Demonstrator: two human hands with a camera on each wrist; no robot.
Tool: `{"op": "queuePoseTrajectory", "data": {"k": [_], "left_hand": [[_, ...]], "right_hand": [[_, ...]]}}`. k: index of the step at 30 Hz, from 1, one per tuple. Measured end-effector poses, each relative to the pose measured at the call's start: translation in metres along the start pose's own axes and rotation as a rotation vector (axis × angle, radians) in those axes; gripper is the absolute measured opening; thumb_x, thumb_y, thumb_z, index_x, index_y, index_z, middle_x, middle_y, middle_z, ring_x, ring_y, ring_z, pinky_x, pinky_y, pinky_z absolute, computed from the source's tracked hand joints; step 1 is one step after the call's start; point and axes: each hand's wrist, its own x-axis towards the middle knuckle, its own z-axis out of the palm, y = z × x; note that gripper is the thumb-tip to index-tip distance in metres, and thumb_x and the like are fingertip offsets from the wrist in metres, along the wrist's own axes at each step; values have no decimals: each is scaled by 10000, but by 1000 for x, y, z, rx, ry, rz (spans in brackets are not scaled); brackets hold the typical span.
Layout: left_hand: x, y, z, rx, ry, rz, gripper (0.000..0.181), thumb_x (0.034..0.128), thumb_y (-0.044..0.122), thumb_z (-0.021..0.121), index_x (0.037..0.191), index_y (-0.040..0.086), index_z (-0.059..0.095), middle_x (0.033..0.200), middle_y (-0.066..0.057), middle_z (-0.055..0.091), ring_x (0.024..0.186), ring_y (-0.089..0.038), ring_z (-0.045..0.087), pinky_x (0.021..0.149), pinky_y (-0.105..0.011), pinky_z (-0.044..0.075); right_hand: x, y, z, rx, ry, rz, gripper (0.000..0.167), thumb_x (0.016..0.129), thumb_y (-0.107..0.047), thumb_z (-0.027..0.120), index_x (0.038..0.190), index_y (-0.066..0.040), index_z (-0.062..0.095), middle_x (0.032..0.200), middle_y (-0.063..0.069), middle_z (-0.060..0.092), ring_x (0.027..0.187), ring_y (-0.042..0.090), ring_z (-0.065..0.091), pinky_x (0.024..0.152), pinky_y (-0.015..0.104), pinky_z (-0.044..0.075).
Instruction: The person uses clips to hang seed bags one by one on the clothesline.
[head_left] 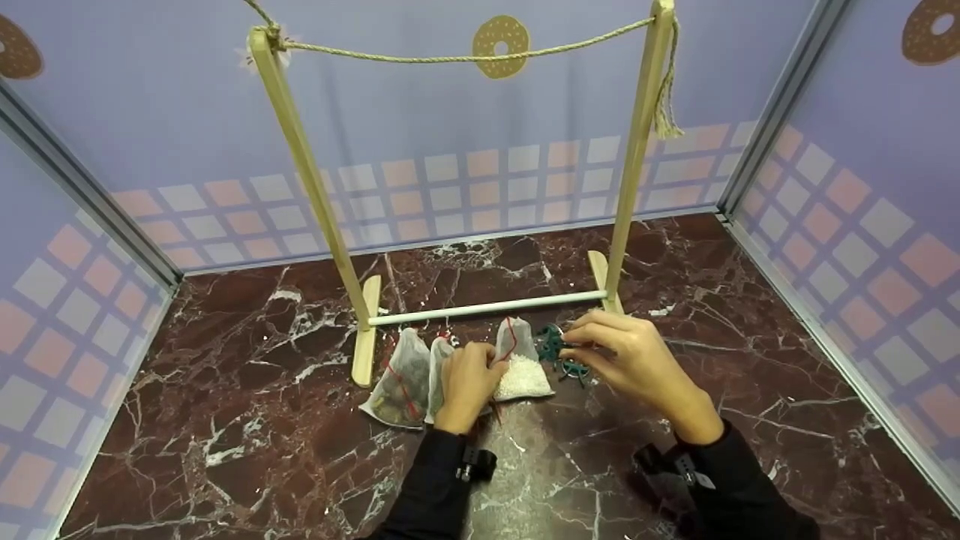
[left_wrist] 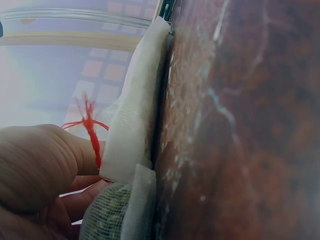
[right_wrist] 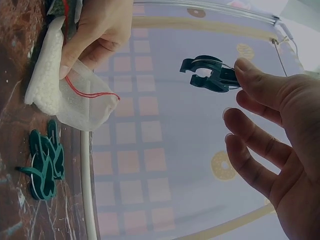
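In the right wrist view the right hand (right_wrist: 285, 125) pinches a dark green clip (right_wrist: 212, 74) between thumb and index finger, its other fingers loosely bent. The left hand (head_left: 469, 382) has its fingers and thumb at a mesh bag of white grains (head_left: 525, 377) with a red drawstring; in the left wrist view the thumb meets the bag's (left_wrist: 132, 115) edge beside a red cord (left_wrist: 92, 135). Two more mesh bags with darker contents lie left of it, one (head_left: 401, 386) fully seen and one (head_left: 437, 375) partly behind the left hand. More green clips (right_wrist: 45, 160) lie beside the white bag.
A wooden frame stands behind the bags, with a left post (head_left: 311, 176), a right post (head_left: 636, 150), a white bottom bar (head_left: 491, 307) and a rope (head_left: 420, 60) strung across the top. Patterned panels (head_left: 450, 112) enclose the marbled table (head_left: 262, 465).
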Motion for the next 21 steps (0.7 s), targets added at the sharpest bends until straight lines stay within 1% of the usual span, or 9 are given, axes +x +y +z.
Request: {"op": "queuePoseTrajectory", "data": {"k": [5,9,13,16,21], "left_hand": [[0,3,0,47,39,52,332,763,162,802,540,189,558,532,27,567,541,-255,602,504,-422,447],[2,8,-3,44,57,55,239,794,184,809,616,168,651,583,6,621,599,-282,645,534,-431,478],[4,14,-7,-32,43,33,134,843,222,810,759,149,735,666,5,681,636,-255,670,557,-434,506],[5,19,-11,-104,41,32,118,866,241,806,823,145,753,686,22,687,617,-203,645,544,-413,500],[9,27,-20,-216,74,75,96,860,206,816,845,124,767,656,48,651,560,-111,535,515,-324,440]], "right_hand": [[1,-1,2,15,-5,-7,185,812,-43,836,979,-77,764,984,-11,724,840,129,691,774,206,567],[3,-1,3,15,-7,-18,172,819,-48,830,975,-75,762,982,-8,726,843,131,696,782,214,572],[4,-3,2,5,6,-10,168,819,-46,828,973,-68,764,981,-2,728,834,135,699,767,215,575],[5,-5,1,-11,13,-6,172,821,-49,828,981,-68,766,986,-1,727,842,136,699,761,212,574],[11,-8,-1,-19,31,-18,172,826,-56,825,986,-78,765,978,-3,724,816,127,684,713,207,565]]}}
